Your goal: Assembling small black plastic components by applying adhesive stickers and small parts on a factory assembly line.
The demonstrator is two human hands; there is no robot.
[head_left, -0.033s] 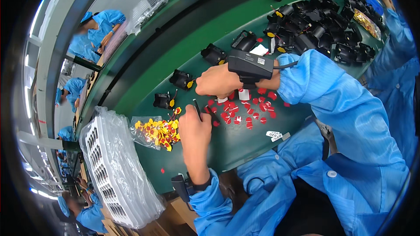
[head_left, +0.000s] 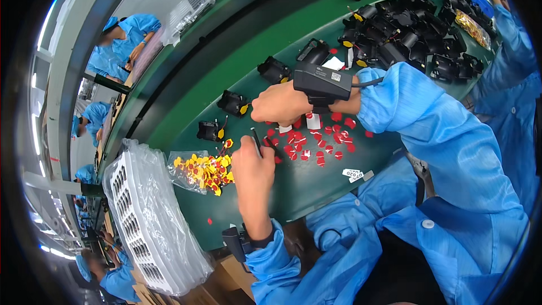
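Left hand (head_left: pixel 253 166) was curled around a slim black tool (head_left: pixel 257 142), its tip up near the right hand (head_left: pixel 280 104). Right fingertips hidden, couldn't tell that grip. Tool sat between yellow tabs (head_left: pixel 206 169) and red discs (head_left: pixel 329 149) on the counter (head_left: pixel 305 189).

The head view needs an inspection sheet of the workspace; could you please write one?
Surface: green bench top.
Work items: red pieces scattered near the right hand; yellow pieces heaped at a clear bag, left of the left hand; spaced black housings beyond, a pile of black parts to the right.
Clutter: white labels near the front edge; plastic-wrapped white tray at left.
Hands: the left seems to hold a thin dark tool; the right's fingertips are hidden, grip unclear.
Cables: black cable from the device on the right wrist.
Surroundings: people in blue at benches left, a blue sleeve at far right.
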